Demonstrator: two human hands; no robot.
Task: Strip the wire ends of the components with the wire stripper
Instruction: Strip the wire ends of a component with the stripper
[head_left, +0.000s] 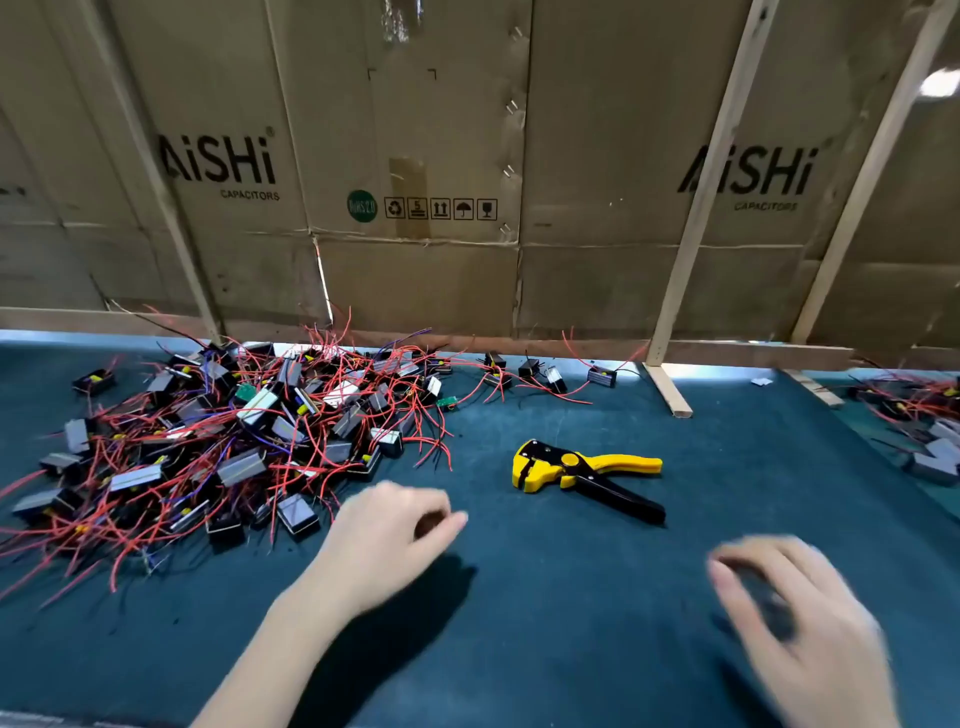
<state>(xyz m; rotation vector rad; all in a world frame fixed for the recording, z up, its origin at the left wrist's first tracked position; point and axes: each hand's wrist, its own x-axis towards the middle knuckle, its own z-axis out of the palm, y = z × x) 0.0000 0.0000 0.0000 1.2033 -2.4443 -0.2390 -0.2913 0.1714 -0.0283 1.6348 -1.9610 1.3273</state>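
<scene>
A yellow-and-black wire stripper (587, 475) lies flat on the green mat (545, 623), handles pointing right, likely parked within easy reach. Left of it sprawls a heap of components (223, 441) trailing red wires. The left hand (387, 545) hovers near the heap, fingers loosely curled, holding nothing. The right hand (800, 608) is blurred, fingers seemingly spread and empty.

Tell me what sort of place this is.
Likely a small electronics assembly workbench: a pile of wired components on a dark mat, a yellow wire stripper, and flattened capacitor cartons as a back wall.
</scene>
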